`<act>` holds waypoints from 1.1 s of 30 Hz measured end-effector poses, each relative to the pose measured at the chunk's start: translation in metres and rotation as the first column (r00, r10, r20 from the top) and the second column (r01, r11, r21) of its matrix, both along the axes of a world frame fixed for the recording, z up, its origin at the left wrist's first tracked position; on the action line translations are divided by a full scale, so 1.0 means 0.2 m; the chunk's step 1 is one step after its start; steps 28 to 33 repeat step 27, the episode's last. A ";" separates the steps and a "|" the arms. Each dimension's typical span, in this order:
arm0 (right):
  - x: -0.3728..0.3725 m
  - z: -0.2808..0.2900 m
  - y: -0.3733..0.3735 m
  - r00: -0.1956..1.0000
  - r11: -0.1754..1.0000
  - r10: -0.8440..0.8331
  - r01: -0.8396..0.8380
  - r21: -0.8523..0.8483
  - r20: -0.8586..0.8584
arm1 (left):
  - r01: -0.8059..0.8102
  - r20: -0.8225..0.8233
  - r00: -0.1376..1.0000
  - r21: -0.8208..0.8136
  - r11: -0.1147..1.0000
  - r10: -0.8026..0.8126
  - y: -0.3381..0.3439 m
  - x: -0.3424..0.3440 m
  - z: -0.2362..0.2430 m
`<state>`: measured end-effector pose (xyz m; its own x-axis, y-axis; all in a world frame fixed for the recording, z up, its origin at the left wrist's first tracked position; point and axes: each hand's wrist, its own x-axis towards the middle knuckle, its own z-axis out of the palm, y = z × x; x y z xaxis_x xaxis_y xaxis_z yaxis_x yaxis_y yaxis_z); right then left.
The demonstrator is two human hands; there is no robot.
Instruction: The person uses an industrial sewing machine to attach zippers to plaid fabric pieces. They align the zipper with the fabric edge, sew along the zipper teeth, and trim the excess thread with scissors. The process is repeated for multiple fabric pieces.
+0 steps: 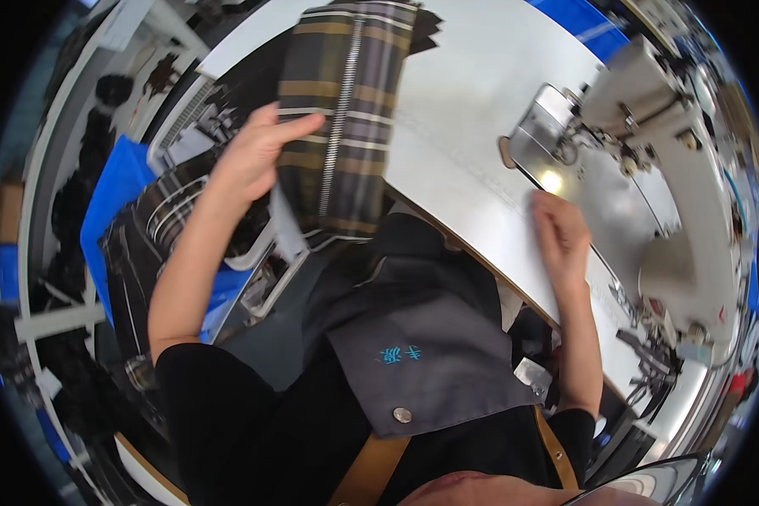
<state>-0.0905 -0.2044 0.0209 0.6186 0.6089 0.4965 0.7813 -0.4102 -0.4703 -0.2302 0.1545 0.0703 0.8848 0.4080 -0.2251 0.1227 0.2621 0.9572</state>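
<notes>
Here, left hand (253,156) grips plaid zippered fabric (341,118) — right hand (561,236) on table (472,169).

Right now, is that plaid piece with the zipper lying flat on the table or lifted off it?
Lifted. The left hand grips the plaid fabric piece by its edge, and its lower end hangs past the edge of the white table.

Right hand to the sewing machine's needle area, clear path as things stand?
Probably yes. The right hand rests on the white table near the sewing machine; only bare metal plate lies between them.
</notes>
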 end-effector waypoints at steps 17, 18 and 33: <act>-0.07 0.02 0.04 0.988 0.994 -0.045 0.029 -0.109 -0.150 | 0.516 -0.491 0.832 0.856 -0.035 0.259 0.59 -0.41 -0.64; -0.07 0.02 0.04 0.988 0.993 -0.055 0.040 -0.111 -0.141 | 0.609 -0.560 0.741 0.793 -0.019 0.370 0.59 -0.30 -0.66; -0.04 0.01 0.01 0.973 0.990 -0.127 0.111 -0.090 -0.195 | 0.627 -0.639 0.703 0.764 0.153 0.312 1.03 -0.27 -0.73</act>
